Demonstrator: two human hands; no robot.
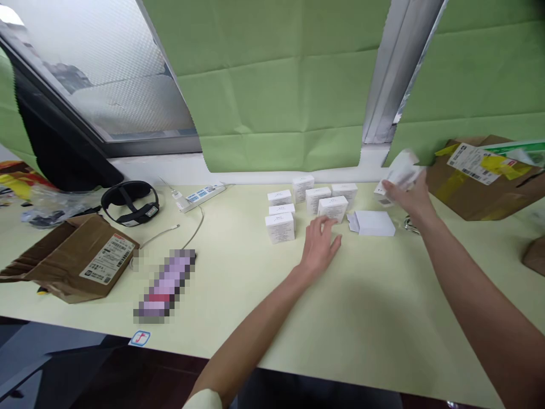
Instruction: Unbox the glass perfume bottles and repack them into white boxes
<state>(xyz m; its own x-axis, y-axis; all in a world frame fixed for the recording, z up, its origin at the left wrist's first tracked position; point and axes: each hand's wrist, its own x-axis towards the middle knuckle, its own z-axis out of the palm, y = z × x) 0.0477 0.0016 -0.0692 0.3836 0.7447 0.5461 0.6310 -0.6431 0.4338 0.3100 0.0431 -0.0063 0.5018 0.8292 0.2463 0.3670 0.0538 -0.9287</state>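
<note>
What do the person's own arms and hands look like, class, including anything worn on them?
The left hand and right hand are bare, without gloves. Both forearms are uncovered, with no watch, bracelet, cable or marking that I can make out. A pale, off-white sleeve shows at the left arm's lower end; no sleeve shows on the right.

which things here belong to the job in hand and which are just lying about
Seemingly part of the job:
blurred white item in the right hand
small upright white boxes near the left hand
white box lying flat, end flap open

Seemingly just lying about:
black headgear
power strip
pixelated purple item
open brown carton
taped brown carton
</note>
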